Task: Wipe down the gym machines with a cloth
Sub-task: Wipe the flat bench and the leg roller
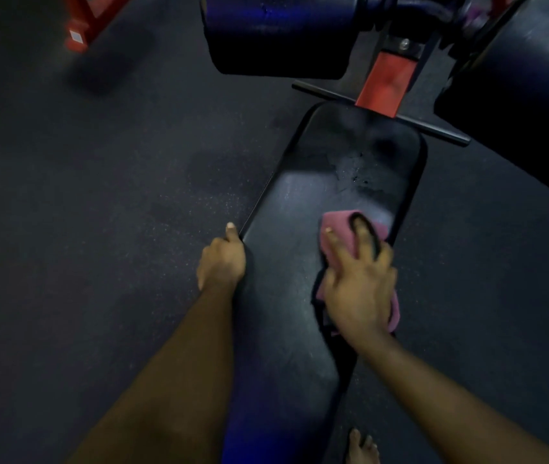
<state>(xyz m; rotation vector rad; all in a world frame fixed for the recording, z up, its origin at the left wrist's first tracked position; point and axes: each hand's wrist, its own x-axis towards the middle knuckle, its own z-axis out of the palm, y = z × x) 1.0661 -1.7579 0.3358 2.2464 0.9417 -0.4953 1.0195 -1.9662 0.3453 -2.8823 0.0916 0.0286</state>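
Note:
A long black padded bench (306, 202) runs from the bottom centre up to a red frame post. A pink cloth (338, 232) lies on the bench's right half. My right hand (358, 279) presses down on the cloth with spread fingers, and a dark strap or object crosses the fingers. My left hand (222, 259) grips the bench's left edge, thumb lying along the rim and fingers hidden beneath it. A damp, speckled patch shows on the pad beyond the cloth.
Two large black roller pads, one (276, 38) at top centre and one (514, 105) at top right, flank the red post (385, 85) and a black crossbar (433, 128). Another red frame (82, 25) stands at top left. Dark speckled rubber floor (99, 195) surrounds the bench. A bare foot (361, 447) shows at the bottom.

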